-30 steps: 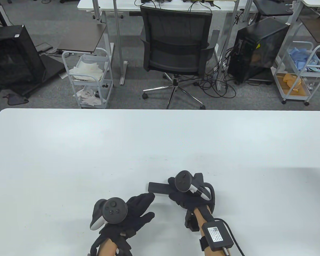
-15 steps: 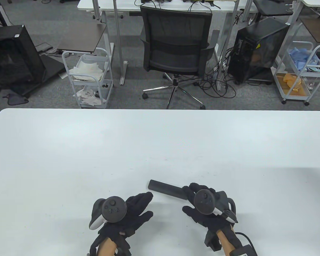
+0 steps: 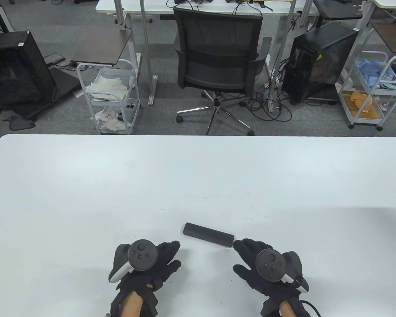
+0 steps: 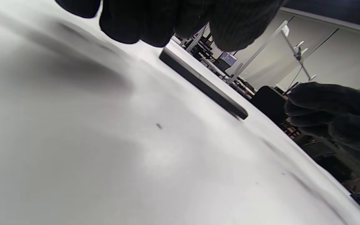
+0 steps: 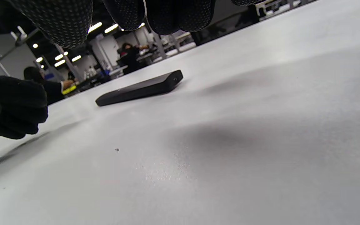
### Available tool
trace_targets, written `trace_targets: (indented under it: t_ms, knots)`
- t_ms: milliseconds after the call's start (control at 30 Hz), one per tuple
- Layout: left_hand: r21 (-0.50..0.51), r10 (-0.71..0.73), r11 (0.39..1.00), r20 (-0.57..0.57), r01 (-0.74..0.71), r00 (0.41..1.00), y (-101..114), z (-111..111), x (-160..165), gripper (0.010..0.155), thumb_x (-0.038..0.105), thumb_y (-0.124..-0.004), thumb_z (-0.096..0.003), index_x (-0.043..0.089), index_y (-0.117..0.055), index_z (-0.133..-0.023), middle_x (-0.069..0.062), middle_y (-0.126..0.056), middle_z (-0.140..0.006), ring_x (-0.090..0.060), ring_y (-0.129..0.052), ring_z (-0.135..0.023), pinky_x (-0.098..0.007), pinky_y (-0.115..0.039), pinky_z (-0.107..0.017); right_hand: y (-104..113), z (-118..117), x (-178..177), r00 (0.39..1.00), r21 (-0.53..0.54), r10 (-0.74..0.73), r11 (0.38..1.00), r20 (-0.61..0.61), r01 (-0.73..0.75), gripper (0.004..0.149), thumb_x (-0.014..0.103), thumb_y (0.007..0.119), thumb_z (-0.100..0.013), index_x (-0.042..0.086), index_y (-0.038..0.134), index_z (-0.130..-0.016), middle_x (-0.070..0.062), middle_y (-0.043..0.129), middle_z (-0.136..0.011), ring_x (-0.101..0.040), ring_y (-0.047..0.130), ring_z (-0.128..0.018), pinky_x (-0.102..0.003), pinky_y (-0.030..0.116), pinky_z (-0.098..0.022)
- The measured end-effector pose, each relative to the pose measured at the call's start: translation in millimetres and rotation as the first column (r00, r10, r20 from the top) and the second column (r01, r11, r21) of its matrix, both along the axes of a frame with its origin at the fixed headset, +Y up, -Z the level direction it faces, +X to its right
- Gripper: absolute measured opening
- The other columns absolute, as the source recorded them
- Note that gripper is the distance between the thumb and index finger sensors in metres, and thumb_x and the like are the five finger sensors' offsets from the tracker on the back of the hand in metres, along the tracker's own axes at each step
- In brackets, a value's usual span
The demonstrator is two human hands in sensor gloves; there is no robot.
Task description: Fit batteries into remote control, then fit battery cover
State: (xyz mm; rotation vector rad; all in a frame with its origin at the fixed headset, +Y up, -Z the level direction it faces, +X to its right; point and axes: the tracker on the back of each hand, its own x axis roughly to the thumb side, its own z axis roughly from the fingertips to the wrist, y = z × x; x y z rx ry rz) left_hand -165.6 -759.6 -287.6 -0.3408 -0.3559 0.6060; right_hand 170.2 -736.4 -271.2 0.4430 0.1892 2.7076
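Slim black remote (image 3: 208, 234) lay flat on the table (image 3: 85, 185). Left hand (image 3: 148, 264) and right hand (image 3: 264, 267) open, holding nothing. Probably light, stiff, smooth; best pinched by the long edges.

A plain black remote control (image 3: 208, 234) lies on the white table (image 3: 85, 185), between black-gloved hands.

A white table (image 3: 85, 185) carries one black remote control (image 3: 208, 234), lying flat near its front edge
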Motion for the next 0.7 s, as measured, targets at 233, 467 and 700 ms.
trace_targets:
  t_ms: [233,467,700]
  knots:
    - [-0.026,-0.008,1.000,-0.015,0.008,1.000,-1,1,-2,0.064,0.040,-0.072,-0.0616,0.015,-0.051,-0.117,-0.020,-0.055,-0.118,-0.042,-0.058,-0.104,-0.068,-0.046,-0.076,-9,-3,0,1.000,-0.073,0.003,0.997,-0.006,-0.003,0.069,0.052,0.076,-0.050,0.031,0.052,-0.112,-0.004,0.056,-0.119,-0.028,0.056,-0.105,-0.060,0.045,-0.079]
    - [-0.037,-0.003,0.999,-0.010,0.002,1.000,-3,2,-2,0.064,0.041,-0.071,-0.0617,0.015,-0.051,-0.117,-0.021,-0.054,-0.118,-0.042,-0.056,-0.105,-0.067,-0.045,-0.076,-10,-4,-2,1.000,-0.084,-0.001,0.997,-0.016,0.000,0.069,0.053,0.075,-0.050,0.031,0.051,-0.112,-0.004,0.055,-0.120,-0.027,0.055,-0.105,-0.060,0.044,-0.079]
    - [-0.051,0.013,0.999,-0.012,-0.014,1.000,-4,4,-4,0.064,0.041,-0.071,-0.0619,0.015,-0.051,-0.117,-0.021,-0.053,-0.118,-0.040,-0.054,-0.106,-0.066,-0.043,-0.078,-12,-5,-7,1.000,-0.097,-0.006,0.995,-0.030,0.003,0.069,0.053,0.074,-0.050,0.032,0.051,-0.112,-0.003,0.053,-0.120,-0.027,0.055,-0.106,-0.060,0.044,-0.080]
